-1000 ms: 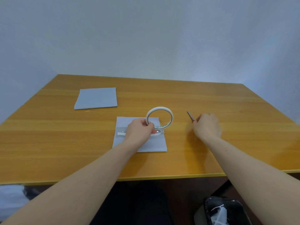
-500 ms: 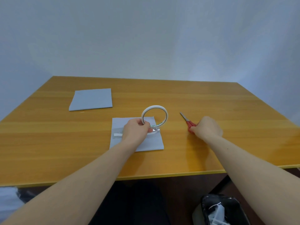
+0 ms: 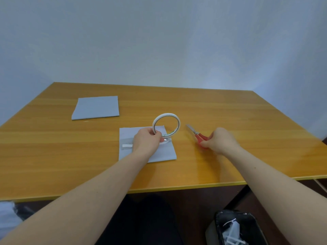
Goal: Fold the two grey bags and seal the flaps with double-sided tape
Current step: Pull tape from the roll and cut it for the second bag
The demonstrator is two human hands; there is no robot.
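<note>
Nearest the person, both forearms reach out over the front edge of the wooden table (image 3: 53, 165). The left hand (image 3: 146, 141) pinches the tape roll (image 3: 166, 127) upright on the near grey bag (image 3: 159, 152), with a strip of tape (image 3: 127, 146) drawn leftward along the bag, so the step in hand looks like taping this bag's flap. The right hand (image 3: 219, 139), fingers curled, grips the red handles of the scissors (image 3: 197, 136), which lie just right of the bag with blades pointing away. Next, I judge, the scissors must be lifted and brought to the tape beside the roll to cut the strip (keeping it taut). Farther back and to the left lies the second grey bag (image 3: 96, 107), flat, well apart from both hands
</note>
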